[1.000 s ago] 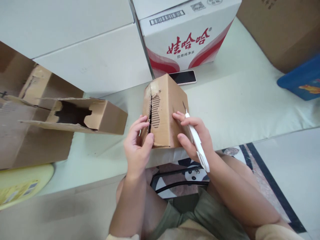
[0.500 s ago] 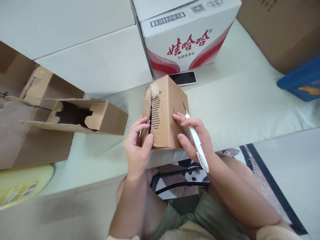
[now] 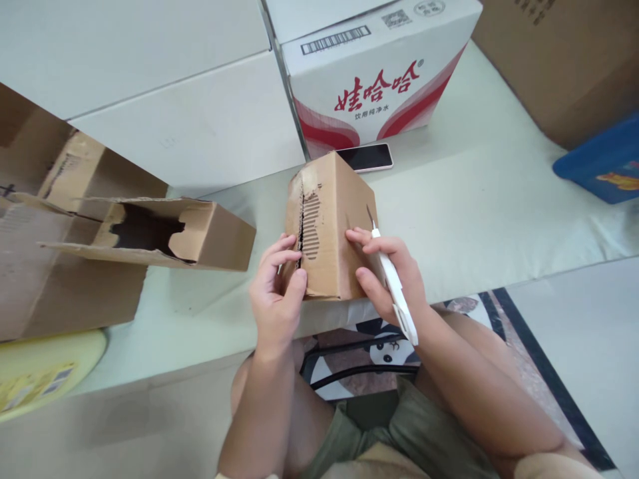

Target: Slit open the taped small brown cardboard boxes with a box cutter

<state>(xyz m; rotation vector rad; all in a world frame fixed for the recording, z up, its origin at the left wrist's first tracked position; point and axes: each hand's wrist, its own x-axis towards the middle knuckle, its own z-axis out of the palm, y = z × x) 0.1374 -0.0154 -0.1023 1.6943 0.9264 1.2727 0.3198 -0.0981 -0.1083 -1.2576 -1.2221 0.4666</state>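
Note:
A small brown cardboard box (image 3: 357,233) stands on the pale-green covered surface in front of me. Along its left part runs a torn, slightly gaping seam beside a printed striped patch. My left hand (image 3: 276,286) grips the box's near left corner, thumb on the face and fingertips at the seam. In my right hand (image 3: 394,276) lies a white-handled craft knife (image 3: 394,286), its thin blade pointing up and away along the box's right side. The right fingertips also touch that side. The box's underside and far side are hidden.
An open cardboard box (image 3: 219,236) lies to the left, flaps toward larger cartons. A phone (image 3: 367,158) rests behind my box, before a white-and-red carton (image 3: 374,86). At the right are a blue container (image 3: 599,163) and a brown carton (image 3: 564,73); a yellow item (image 3: 50,372) sits lower left.
Almost nothing differs. Both hands, the box and the knife keep the same places, with only a very slight shift of the view.

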